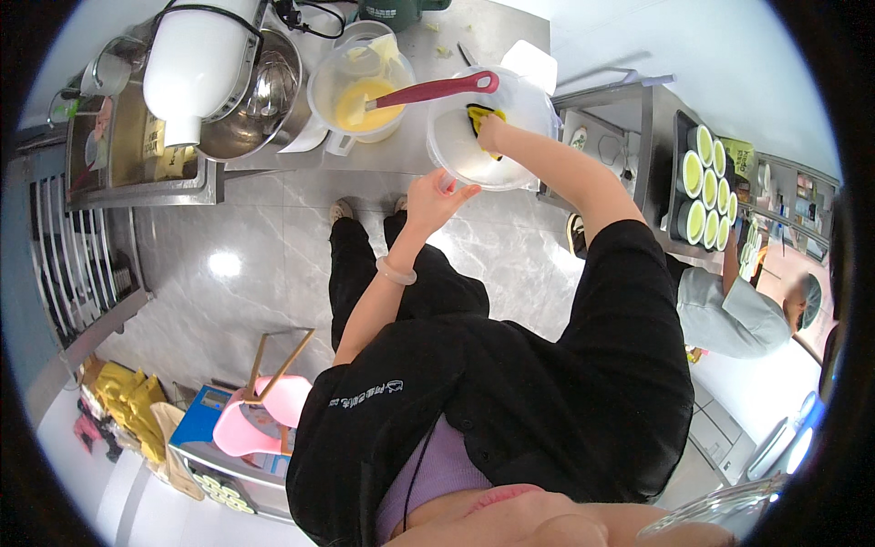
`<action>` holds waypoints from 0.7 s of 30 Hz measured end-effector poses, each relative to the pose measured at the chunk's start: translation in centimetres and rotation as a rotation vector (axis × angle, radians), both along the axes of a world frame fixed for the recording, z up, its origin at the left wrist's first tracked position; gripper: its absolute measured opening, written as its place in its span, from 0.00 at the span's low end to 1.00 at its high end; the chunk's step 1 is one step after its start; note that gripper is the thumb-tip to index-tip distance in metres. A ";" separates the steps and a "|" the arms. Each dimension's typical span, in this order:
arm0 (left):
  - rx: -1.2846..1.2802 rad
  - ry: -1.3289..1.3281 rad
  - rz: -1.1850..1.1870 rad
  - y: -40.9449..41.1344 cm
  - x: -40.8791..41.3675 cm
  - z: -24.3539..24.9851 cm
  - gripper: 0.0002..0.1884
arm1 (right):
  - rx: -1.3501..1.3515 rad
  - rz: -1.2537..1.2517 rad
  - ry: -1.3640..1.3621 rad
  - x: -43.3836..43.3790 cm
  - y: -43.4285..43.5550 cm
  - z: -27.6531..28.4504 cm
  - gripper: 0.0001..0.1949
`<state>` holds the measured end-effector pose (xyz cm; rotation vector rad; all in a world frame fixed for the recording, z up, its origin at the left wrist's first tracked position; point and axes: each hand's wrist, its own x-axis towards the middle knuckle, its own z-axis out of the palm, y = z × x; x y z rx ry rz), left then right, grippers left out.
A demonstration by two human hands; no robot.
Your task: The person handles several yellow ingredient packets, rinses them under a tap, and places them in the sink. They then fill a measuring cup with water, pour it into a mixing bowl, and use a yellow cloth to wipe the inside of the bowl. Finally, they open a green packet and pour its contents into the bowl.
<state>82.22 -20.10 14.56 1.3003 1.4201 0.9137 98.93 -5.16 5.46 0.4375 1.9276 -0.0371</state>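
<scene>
My left hand [435, 198] grips the handle of a translucent plastic pitcher [448, 154] at the front edge of the steel counter, thumb sticking out to the right. Inside that pitcher, my right hand [491, 131] presses a yellow cloth with black edging [478, 117] against the wall. To the left stands another clear plastic jug [321, 89] with pale yellow liquid [352, 96] in the bottom. A spatula with a dark red handle [437, 91] rests in it, its handle reaching across above the pitcher.
A white stand mixer [202, 61] with a steel bowl [284, 102] stands left, beside a steel sink [212, 184]. A knife [467, 55] lies behind the pitcher. At right, a dark tray [673, 198] holds several green-filled cups [693, 174]; a person in grey [731, 311] works beyond. Pink chairs [243, 427] are behind me.
</scene>
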 end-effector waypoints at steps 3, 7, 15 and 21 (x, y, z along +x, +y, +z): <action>-0.002 -0.004 0.007 0.2 -0.1 0.0 0.30 | -0.271 -0.205 -0.077 -2.0 -0.1 4.2 0.18; -0.015 0.010 -0.051 0.4 -0.4 0.1 0.23 | -0.615 -0.935 0.120 -3.4 -0.7 6.7 0.14; 0.034 0.122 -0.129 0.8 -1.6 1.4 0.26 | -0.968 -1.699 0.555 -2.8 -3.3 1.7 0.12; -0.057 0.107 -0.207 1.1 -1.5 1.1 0.27 | -0.442 -0.175 0.030 -0.5 0.4 11.5 0.14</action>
